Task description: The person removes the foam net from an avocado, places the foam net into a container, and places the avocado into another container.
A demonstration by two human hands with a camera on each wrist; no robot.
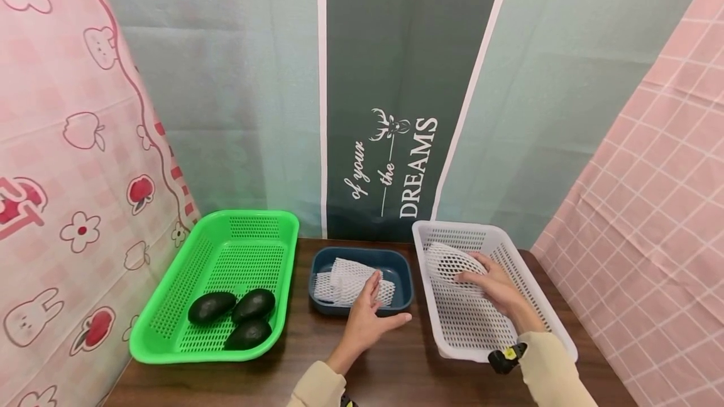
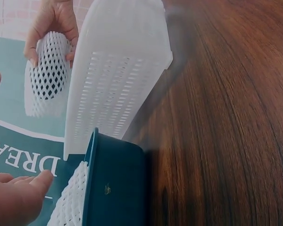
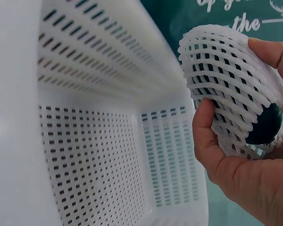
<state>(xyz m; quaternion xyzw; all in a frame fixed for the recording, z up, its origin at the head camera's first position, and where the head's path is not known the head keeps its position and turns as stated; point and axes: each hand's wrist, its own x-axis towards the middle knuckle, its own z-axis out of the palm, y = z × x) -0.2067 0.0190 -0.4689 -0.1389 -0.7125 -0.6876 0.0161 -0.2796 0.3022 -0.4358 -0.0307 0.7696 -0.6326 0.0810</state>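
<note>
My right hand (image 1: 498, 284) grips an avocado (image 3: 266, 123) wrapped in a white foam net (image 3: 221, 70), holding it over the white basket (image 1: 469, 331). One dark end of the fruit shows through the net's opening in the right wrist view. My left hand (image 1: 364, 325) has its fingers extended and thumb spread; it is at the front of the blue bin (image 1: 404, 294) and holds nothing. Inside that bin lie several flat white foam nets (image 1: 353, 278), partly hidden by the left fingers.
A green basket (image 1: 175, 275) on the left holds 3 dark avocados (image 1: 253, 305) at its near end. All the containers stand on a dark wooden table (image 1: 390, 372). Printed curtains (image 1: 271, 93) close off the back and both sides.
</note>
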